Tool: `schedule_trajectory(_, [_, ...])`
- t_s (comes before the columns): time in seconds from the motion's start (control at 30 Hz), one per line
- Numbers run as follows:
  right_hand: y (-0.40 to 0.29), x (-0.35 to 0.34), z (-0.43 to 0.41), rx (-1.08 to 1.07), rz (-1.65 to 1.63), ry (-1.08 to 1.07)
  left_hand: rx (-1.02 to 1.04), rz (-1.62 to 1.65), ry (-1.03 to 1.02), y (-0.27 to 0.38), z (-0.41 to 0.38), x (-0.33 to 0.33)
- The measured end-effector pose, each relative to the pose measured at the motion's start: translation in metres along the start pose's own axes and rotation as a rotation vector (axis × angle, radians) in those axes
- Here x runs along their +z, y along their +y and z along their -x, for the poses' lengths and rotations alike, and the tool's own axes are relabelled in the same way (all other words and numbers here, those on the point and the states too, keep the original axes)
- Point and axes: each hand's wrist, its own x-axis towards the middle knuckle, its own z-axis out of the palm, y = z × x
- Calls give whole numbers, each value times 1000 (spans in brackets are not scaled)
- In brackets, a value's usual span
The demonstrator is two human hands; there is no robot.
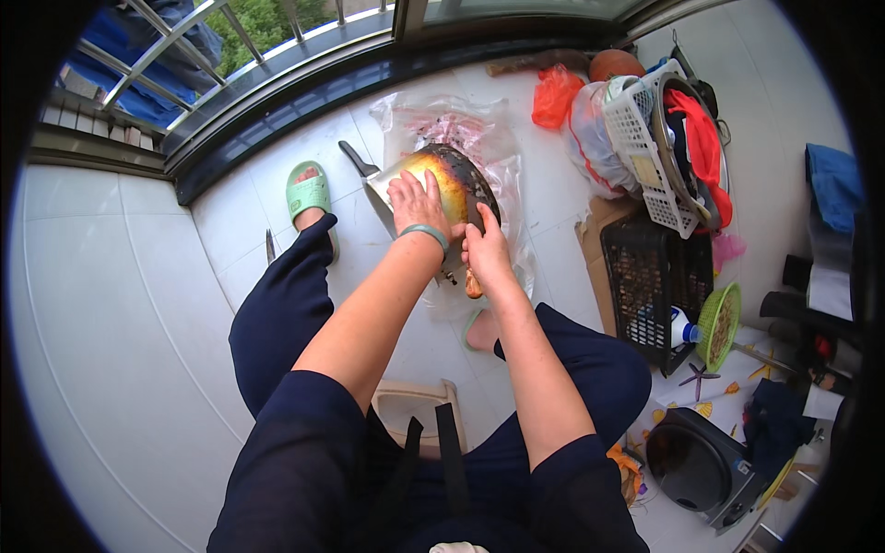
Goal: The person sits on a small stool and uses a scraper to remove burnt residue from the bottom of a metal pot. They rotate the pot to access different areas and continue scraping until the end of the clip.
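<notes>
A pan with a black handle lies tilted before me, its outer side towards me. Its metal is scorched yellow and brown, with a crusted black band along the far edge. My left hand, a pale green bangle at the wrist, lies flat on that surface with fingers spread. Close beside it, my right hand is shut on a tool with a wooden handle; its working end is hidden. Beneath the pan spreads a clear plastic sheet or bag with red print and dark flakes.
Black plastic crate, white basket, stuffed plastic bag and red bag line the right. A green sieve leans by the crate. A barred window is ahead; a plastic stool is below me.
</notes>
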Motion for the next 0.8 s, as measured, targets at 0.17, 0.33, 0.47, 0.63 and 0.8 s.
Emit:
schedule_trajectory(0.17, [-11,-2,-12,-57,74,35,44,62,-24,-3,-1,0])
schedule_trajectory(0.33, [-10,3,-4,6,102,30,39,63,-46,-6,-1,-4])
schedule_trajectory(0.47, [4,-7,-43,-118,137,112,74,99,-64,5,1,-7])
schedule_trajectory(0.63, [-9,6,-13,-50,318,54,37,113,-16,-7,0,-3])
schedule_trajectory(0.8, [-22,3,-18,-17,152,41,26,120,-8,-7,-4,1])
